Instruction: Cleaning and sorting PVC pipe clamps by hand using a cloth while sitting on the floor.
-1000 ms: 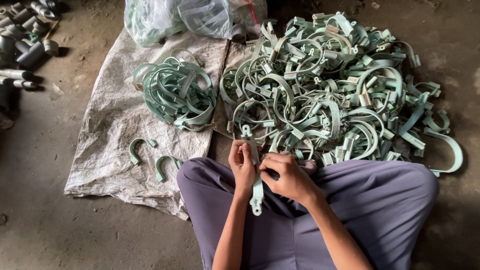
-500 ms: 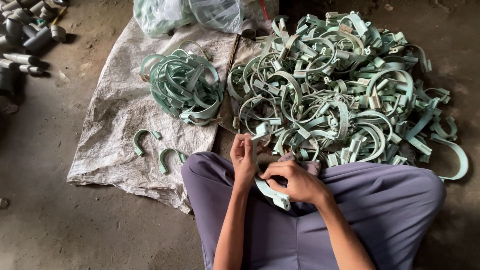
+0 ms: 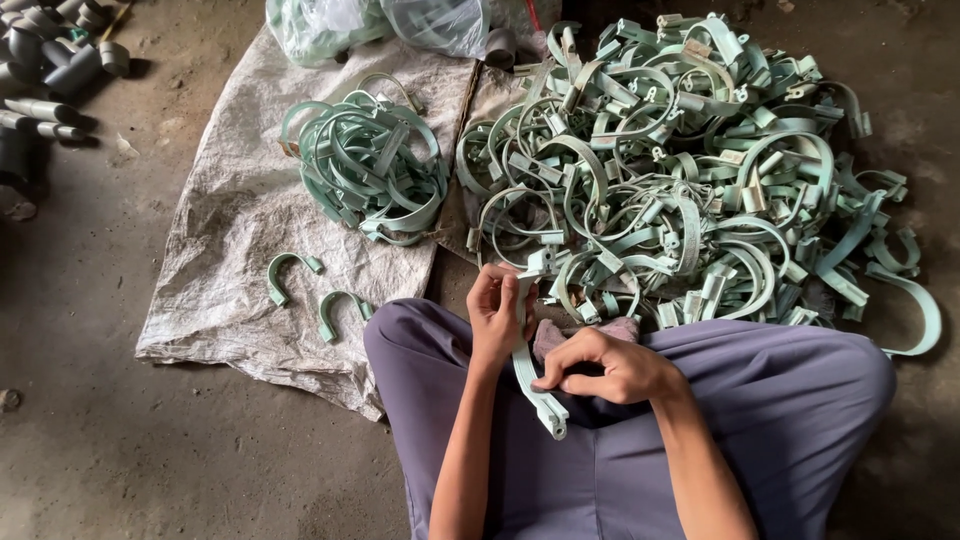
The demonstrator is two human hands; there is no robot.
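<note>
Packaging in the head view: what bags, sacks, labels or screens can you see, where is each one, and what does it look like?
Clear plastic bags: top edge, centre-left; crumpled, translucent, greenish contents showing through.
Woven sack: spread flat on the floor, left of centre; whitish-grey, wrinkled, with a small pile of green clamps on it.
Labels, signs, screens: none that I can see.
</note>
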